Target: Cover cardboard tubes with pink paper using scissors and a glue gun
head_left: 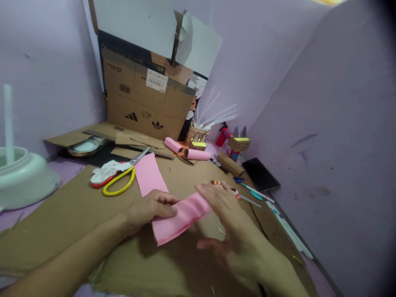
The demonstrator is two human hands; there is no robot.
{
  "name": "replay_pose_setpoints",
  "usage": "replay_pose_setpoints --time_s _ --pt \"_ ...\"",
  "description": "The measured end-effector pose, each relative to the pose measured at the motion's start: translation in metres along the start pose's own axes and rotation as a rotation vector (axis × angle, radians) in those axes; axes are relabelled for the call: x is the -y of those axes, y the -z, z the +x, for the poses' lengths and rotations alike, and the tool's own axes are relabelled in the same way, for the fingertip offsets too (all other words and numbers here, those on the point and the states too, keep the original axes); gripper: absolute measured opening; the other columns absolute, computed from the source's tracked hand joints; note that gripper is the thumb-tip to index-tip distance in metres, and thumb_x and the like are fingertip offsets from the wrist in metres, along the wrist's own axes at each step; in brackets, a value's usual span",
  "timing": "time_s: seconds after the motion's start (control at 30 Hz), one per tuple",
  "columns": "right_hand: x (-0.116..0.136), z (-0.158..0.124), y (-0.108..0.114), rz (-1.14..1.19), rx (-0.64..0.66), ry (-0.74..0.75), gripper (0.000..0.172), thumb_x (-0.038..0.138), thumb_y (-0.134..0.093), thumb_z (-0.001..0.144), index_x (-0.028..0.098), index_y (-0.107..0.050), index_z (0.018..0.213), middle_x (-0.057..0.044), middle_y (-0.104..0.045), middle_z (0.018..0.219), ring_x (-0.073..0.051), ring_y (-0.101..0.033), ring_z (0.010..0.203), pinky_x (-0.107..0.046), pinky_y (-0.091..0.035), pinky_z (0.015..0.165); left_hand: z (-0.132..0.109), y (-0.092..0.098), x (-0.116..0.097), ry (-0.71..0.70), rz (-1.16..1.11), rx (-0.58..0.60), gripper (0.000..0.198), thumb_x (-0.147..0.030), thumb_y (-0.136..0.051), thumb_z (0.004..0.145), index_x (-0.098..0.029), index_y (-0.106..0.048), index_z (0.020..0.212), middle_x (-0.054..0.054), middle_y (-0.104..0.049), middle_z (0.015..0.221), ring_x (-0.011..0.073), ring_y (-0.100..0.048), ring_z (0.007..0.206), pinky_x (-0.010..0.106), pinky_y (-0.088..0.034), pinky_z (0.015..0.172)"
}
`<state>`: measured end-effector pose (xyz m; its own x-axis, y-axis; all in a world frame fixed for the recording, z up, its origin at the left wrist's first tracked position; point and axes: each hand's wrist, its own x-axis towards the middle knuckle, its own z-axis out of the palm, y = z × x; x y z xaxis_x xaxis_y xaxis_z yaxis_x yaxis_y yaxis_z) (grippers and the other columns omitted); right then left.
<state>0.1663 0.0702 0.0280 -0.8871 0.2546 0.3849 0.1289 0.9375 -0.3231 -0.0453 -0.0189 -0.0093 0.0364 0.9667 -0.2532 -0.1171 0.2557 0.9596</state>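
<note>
Between my hands is a pink paper-covered strip (182, 218), slightly bent, with a brown edge along its left end. My left hand (154, 208) pinches that left end, thumb on top. My right hand (235, 231) is at the strip's far right end, fingers stretched and thumb apart, somewhat blurred; whether its fingertips touch the paper I cannot tell. Behind my left hand a flat piece of pink paper (151, 173) lies on the cardboard sheet (77, 222). Scissors (119, 183) with a yellow handle, one grip wrapped in white, rest at its left.
Pink rolled tubes (198, 154) lie near a small cardboard figure with pointed ears (239, 143). A large cardboard box (148, 99) stands at the back. On the right are a dark tablet (261, 174) and a craft knife (250, 201). A white pot-like vessel (27, 177) stands far left.
</note>
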Motion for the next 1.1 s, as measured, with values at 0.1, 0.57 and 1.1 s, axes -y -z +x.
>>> replay_pose_setpoints --time_s 0.1,0.57,1.1 --pt "-0.001 0.003 -0.011 0.065 0.068 0.043 0.07 0.009 -0.056 0.08 0.028 -0.029 0.142 -0.009 -0.055 0.133 -0.026 -0.047 0.126 -0.055 -0.016 0.113 -0.001 -0.001 0.001 -0.11 0.209 -0.036 0.038 -0.027 -0.066 0.066 -0.016 -0.072 0.101 0.003 -0.073 0.089 0.0234 -0.062 0.085 0.027 -0.044 0.071" --pt "-0.024 0.006 -0.04 0.197 0.004 0.03 0.021 0.015 -0.058 0.085 0.022 -0.064 0.104 -0.004 -0.074 0.094 -0.018 -0.067 0.09 -0.045 -0.029 0.103 -0.016 -0.017 0.003 -0.507 1.198 -0.109 0.015 -0.018 -0.054 0.08 -0.019 -0.065 0.091 0.004 -0.068 0.081 0.0199 -0.059 0.075 0.027 -0.04 0.06" --pt "-0.021 -0.007 -0.043 0.272 -0.025 0.036 0.009 0.015 -0.065 0.08 0.022 -0.067 0.086 -0.003 -0.076 0.09 -0.016 -0.068 0.084 -0.038 -0.034 0.095 -0.026 -0.027 0.02 -0.699 1.323 -0.111 0.024 -0.017 -0.05 0.085 -0.015 -0.059 0.107 0.008 -0.065 0.094 0.0226 -0.056 0.083 0.035 -0.047 0.069"
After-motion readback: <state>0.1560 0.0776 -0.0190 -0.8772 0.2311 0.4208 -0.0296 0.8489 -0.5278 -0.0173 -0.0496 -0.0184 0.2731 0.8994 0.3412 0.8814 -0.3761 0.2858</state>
